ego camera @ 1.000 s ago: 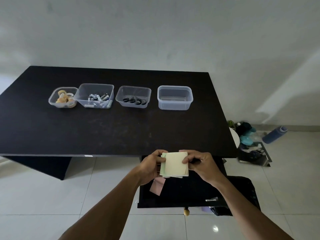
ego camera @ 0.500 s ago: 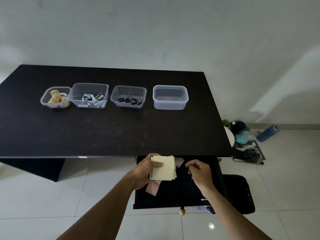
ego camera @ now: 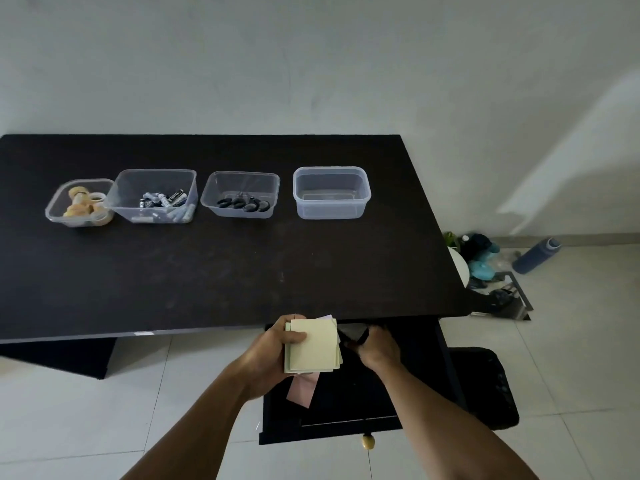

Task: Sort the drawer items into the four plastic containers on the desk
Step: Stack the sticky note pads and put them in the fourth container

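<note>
Four clear plastic containers stand in a row on the black desk (ego camera: 207, 271): one with tape rolls (ego camera: 79, 202), one with batteries (ego camera: 154, 195), one with black-handled items (ego camera: 242, 197), and an empty one (ego camera: 330, 192). Below the desk's front edge the drawer (ego camera: 346, 414) is pulled out. My left hand (ego camera: 270, 351) holds a stack of pale yellow-green sticky notes (ego camera: 313, 346) over it. My right hand (ego camera: 375, 344) reaches under the desk edge, its fingers at a greyish note (ego camera: 353, 330) in shadow. A pink note (ego camera: 303, 389) lies in the drawer.
The drawer has a round brass knob (ego camera: 367, 441) at its front. A black bag (ego camera: 485, 386) sits on the tiled floor to the drawer's right. Further right lie a blue bottle (ego camera: 536, 254) and a heap of small items (ego camera: 485, 265) by the wall.
My right hand let go of the note stack and moved right and back into the drawer under the desk edge. My left hand keeps the stack alone.
</note>
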Available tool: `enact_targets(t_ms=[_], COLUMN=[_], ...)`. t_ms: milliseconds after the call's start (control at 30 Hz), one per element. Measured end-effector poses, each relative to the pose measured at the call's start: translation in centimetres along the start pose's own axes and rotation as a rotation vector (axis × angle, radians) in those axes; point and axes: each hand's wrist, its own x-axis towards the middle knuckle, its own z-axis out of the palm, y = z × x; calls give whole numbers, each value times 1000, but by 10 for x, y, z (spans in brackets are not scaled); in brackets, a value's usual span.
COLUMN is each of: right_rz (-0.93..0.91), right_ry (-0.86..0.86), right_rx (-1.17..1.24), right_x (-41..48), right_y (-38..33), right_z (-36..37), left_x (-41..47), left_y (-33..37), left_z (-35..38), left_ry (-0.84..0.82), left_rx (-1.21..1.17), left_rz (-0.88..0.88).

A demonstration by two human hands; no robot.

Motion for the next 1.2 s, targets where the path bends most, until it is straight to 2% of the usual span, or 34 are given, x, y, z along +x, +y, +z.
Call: enact_targets(t_ms=[67,167,333,567,700,967,1100,1200], right_rz=[29,53,57,-92,-232,-187,-178,-163], right_ry=[19,41,-6,-64,-125,-228,-224,-163], right_rx=[-25,59,153,304,292,690,993,1085], right_x=[2,5,3,-16,-43,-96,-117,-127], right_y=[0,2,7,17,31,32,8,-15], right_z=[5,9,5,-11,-37,-105,-121,-108], left_x=[1,-1,-3,-3,-3,-13,-12,-11], left_y=[0,-1,-4,-5,-5,-5,-5,-6], left_z=[-3,-7,-8,-5,-2,10,19,27], left_ry=[10,18,33,63,78,90,96,105], left_rx=[-2,3,-35,-49,-44,-4,-2,-7], left_rz=[0,-1,-1,1,-2,19,31,35])
